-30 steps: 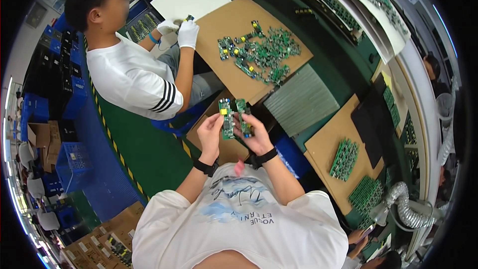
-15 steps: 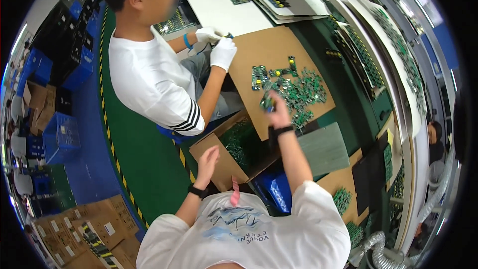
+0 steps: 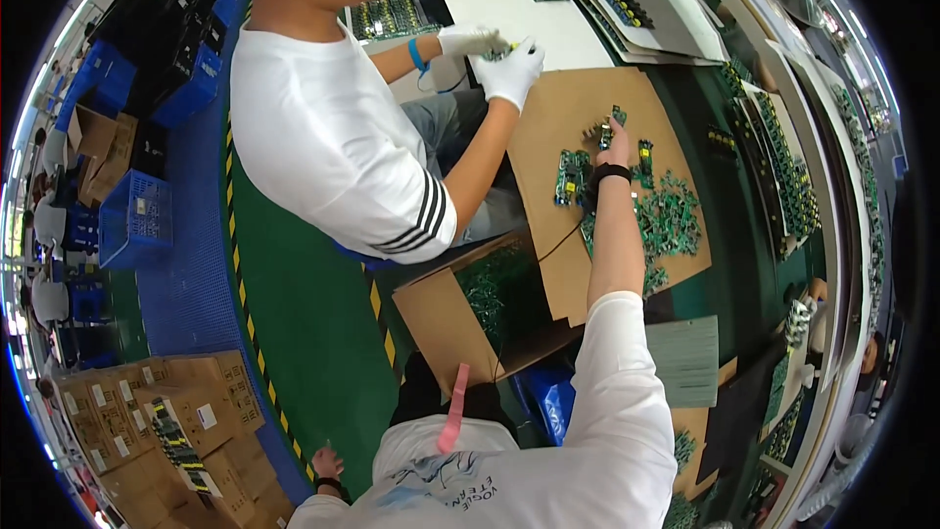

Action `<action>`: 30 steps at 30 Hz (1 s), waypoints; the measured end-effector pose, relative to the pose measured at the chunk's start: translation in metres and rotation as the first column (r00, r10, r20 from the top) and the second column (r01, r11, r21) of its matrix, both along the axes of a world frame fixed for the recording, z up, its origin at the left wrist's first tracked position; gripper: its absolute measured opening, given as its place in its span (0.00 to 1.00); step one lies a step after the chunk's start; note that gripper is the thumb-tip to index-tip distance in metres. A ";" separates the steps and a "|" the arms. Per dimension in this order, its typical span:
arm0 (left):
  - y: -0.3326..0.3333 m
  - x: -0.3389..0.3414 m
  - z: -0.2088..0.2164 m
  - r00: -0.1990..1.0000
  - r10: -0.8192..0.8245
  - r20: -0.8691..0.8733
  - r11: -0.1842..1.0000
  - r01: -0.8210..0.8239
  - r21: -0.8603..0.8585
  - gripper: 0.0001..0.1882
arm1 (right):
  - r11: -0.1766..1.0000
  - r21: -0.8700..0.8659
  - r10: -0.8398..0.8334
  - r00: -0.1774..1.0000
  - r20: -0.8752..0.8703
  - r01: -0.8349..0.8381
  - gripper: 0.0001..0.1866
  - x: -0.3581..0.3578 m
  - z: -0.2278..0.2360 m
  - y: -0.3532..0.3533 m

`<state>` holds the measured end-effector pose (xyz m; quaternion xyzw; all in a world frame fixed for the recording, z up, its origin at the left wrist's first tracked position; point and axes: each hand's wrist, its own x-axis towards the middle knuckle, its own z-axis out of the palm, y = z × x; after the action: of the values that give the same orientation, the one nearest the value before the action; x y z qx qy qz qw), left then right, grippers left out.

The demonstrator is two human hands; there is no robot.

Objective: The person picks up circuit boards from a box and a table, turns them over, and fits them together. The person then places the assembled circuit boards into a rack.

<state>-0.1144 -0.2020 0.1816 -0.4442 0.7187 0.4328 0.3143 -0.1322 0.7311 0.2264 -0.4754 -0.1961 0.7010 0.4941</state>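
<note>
Head view: right hand [image 3: 611, 137] stretched out toward 1 o'clock over the brown cardboard sheet [image 3: 558, 127], fingers pinched on a small green circuit board [image 3: 618, 118]. Black wristband [image 3: 609, 173] on that wrist. Loose pile of green boards [image 3: 666, 216] lies just beside the forearm, at 3 o'clock from it, on the same sheet. Left hand [image 3: 326, 462] down at 7 o'clock by the hip, well apart from the right; can't tell if it grips anything. Open cardboard box [image 3: 460, 318] of boards sits between torso and sheet. Co-worker in a white shirt at 11 o'clock, gloved hands [image 3: 494, 54] together on a small part at the white sheet [image 3: 509, 10].
</note>
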 end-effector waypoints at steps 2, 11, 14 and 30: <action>-0.008 0.006 0.007 0.997 0.081 0.012 0.987 -0.082 0.139 0.06 | 0.986 0.137 -0.131 0.939 0.318 0.091 0.20 -0.038 0.040 -0.047; 0.121 -0.051 0.003 0.878 -0.450 -0.165 0.872 0.472 0.133 0.18 | 0.983 0.102 -0.174 0.939 0.297 0.150 0.17 0.018 0.015 -0.006; 0.140 -0.056 0.012 0.835 -0.494 -0.241 0.834 0.534 0.138 0.16 | 0.940 0.287 -0.229 0.965 0.126 0.185 0.16 0.013 0.041 -0.049; 0.139 0.065 -0.005 0.830 -0.485 -0.274 0.837 0.531 0.127 0.15 | 0.720 -0.311 0.625 0.774 -0.100 -0.621 0.06 0.161 0.019 -0.500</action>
<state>-0.0492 -0.0629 0.1761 -0.1490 0.7960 0.4508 0.3753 0.0293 0.2314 0.2457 -0.4611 -0.2282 0.8455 0.1428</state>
